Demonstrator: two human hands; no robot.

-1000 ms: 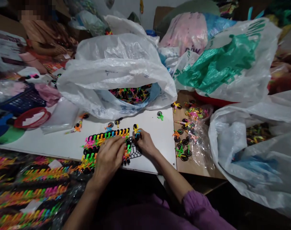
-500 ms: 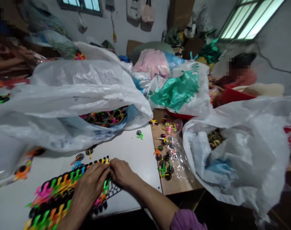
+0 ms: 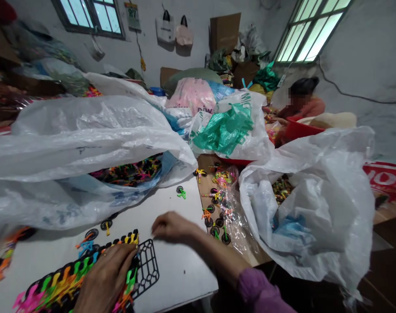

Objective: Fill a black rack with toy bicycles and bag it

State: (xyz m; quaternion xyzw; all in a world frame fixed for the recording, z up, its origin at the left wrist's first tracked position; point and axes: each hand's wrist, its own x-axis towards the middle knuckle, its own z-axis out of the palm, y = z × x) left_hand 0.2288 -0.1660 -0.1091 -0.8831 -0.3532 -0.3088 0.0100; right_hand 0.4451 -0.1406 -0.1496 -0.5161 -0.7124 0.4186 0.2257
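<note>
On my screen the left hand [image 3: 103,278] lies over a long row of small plastic toy bicycles [image 3: 65,278], coloured black, pink, orange, green and yellow. Its fingers are close together near the upper end of the row, but I cannot tell if they grip it or only press on it. The row lies on the white bench top [image 3: 185,278], and its long axis goes from the lower left of the view up to the right. Its upper end stops just beside a black plastic lattice [image 3: 146,265], which stands almost along the view's up-down direction and is a little tilted. The right hand [image 3: 172,228] is half open and holds nothing. It is above the white bench top, to the right of the lattice, and I do not see it touch anything. Two loose bicycles [image 3: 105,225] lie just above the row. Farther away, a co-worker [image 3: 302,100] sits behind a red basin [image 3: 297,128].
</note>
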